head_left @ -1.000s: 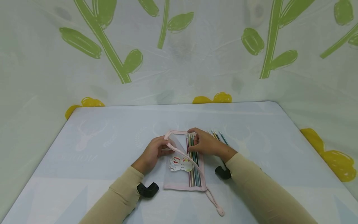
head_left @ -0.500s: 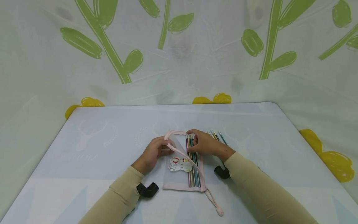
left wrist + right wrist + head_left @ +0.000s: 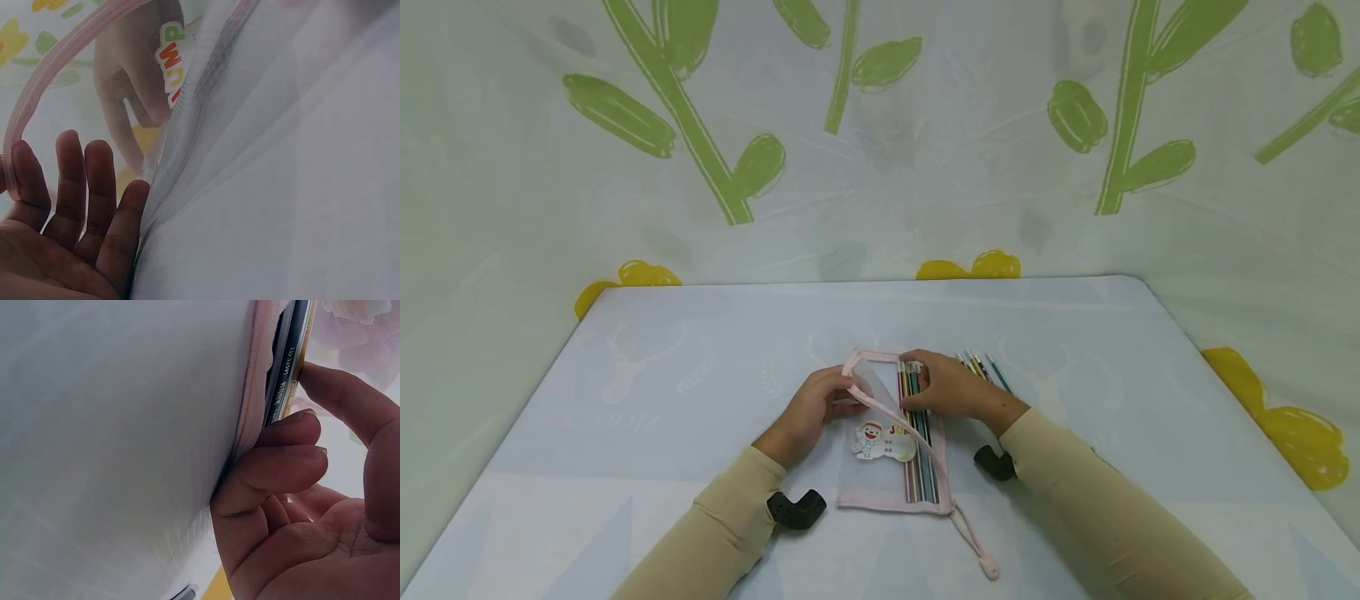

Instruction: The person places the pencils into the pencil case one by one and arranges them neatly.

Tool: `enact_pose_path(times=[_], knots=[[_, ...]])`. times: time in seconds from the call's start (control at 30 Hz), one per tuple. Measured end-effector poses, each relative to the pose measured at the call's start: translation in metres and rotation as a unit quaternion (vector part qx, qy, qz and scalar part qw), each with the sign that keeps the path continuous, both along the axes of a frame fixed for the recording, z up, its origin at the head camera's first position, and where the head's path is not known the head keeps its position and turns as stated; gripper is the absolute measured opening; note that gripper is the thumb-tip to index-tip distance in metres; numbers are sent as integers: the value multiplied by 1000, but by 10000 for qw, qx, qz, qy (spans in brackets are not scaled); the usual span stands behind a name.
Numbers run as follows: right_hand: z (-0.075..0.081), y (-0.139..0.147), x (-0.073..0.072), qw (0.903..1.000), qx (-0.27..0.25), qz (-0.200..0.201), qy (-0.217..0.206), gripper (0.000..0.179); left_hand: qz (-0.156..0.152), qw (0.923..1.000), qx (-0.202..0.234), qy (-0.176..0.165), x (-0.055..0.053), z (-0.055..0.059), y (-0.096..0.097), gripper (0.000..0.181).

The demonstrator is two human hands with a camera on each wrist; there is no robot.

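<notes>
The left hand (image 3: 814, 408) is pinching the near-left rim of the mesh pouch (image 3: 872, 479), thumb apparently on one side and index finger on the other, while the remaining fingers are extending beside the mesh. The right hand (image 3: 957, 383) is grasping a bundle of pencils (image 3: 922, 483) between thumb and bent fingertips. The pouch is lying between the two hands, with the pencils running along its right-hand side, partly under the raised pink zip edge (image 3: 883, 408).

The weakest point is seeming to be the left hand's light pinch: because only a thin strip of rim is giving it purchase, a slip would be dropping the flap across the pencils and the right fingers. The pencils are sitting close to the pouch's right border, so a loosened right grip could be letting some roll out under the right palm. Thin pencil ends could also be snagging the soft mesh or the zip, especially if the right hand is pushing at an angle.

Just beyond the right hand, several spare pencils (image 3: 979, 366) are lying close to its wrist, where a careless sweep would be scattering them. Nearer the body, below the right hand, the cord loop (image 3: 973, 543) is trailing free and could be catching on a sleeve.
</notes>
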State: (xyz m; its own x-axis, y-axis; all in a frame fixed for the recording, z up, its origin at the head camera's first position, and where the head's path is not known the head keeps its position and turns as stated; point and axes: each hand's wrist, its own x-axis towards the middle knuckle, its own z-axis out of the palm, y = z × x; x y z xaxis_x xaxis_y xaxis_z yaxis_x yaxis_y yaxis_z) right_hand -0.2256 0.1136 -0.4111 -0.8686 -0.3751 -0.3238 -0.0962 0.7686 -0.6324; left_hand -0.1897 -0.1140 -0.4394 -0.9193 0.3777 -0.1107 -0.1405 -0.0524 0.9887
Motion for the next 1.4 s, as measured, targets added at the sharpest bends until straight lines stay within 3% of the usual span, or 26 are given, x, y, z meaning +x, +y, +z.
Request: enact_pose_path(times=[0.43, 0.7, 1.03, 1.4], knots=[[1, 1, -2, 9998, 26, 145, 92, 76, 22, 10000, -21, 56, 0, 1, 1, 32], [17, 16, 4, 9996, -169, 187, 161, 64, 79, 9999, -109, 55, -1, 1, 3, 31], [39, 40, 21, 9919, -906, -196, 874, 43, 142, 9998, -131, 16, -2, 1, 3, 31], [42, 61, 35, 9819, -1346, -694, 1138, 36, 223, 9997, -90, -81, 2, -3, 3, 31]])
